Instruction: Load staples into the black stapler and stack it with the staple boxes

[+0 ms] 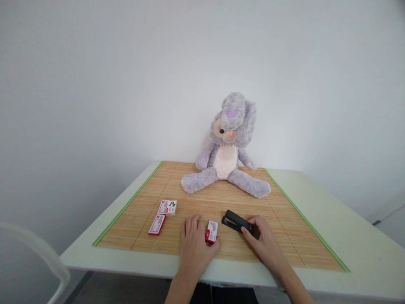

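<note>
My right hand (264, 238) grips the rear end of a black stapler (238, 221), thumb on the near side and fingers on the far side. The stapler's front end points left and away from me. My left hand (195, 240) lies palm down on the mat with its fingers stretched forward. Just right of those fingers is a small red and white staple box (212, 230), and my left thumb is at its near end. Farther left lie a white and red box with a stapler picture (171, 206) and a flat red-edged box (157, 224), set close together.
A bamboo mat (139, 215) with green edges covers much of the white table (319, 202). At its back, a grey plush rabbit (226, 160) sits against the wall with its legs spread. A pale curved bar (47, 249) shows at the lower left.
</note>
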Available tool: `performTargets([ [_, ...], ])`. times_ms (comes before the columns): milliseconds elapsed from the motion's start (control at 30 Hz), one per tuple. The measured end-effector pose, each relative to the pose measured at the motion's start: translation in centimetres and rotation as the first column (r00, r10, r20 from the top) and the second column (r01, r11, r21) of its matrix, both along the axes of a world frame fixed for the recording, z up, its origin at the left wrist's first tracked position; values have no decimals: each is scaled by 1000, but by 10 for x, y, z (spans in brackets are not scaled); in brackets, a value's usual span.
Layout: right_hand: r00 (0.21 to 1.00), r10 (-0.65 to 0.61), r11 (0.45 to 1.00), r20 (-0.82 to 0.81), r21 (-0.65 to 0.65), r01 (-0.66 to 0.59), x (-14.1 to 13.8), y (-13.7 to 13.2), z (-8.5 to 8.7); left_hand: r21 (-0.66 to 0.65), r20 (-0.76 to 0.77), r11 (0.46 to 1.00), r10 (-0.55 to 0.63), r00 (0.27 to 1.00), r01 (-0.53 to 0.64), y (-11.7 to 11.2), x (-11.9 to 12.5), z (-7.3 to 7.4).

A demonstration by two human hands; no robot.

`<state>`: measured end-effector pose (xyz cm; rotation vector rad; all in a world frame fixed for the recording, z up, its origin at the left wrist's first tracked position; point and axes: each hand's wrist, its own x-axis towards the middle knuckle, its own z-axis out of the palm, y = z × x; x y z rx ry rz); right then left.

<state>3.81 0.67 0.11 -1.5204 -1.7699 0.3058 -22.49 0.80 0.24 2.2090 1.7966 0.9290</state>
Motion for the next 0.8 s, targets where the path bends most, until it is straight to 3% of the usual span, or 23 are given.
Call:
performTargets([
  [100,999,-44,999,14,13,44,-2,-4,-2,-12,-1,1000,-1,1000,1,-1,0,1],
  [267,992,-112,993,52,35,110,-11,-14,-6,-46,106,993,-103,989,108,-2,-3,7],
  [500,997,37,999,66,-4,-36,-16,-25,1,10,200,988,-153,968,155,0,-9,5],
  [667,983,171,984,74,-56,-167,-14,-26,3,-92,148,963,-239,960,254,6,-14,0],
  [800,979,188,981,78,-69,-183,-15,-25,2,-149,131,929,-320,938,338,14,-19,4],
])
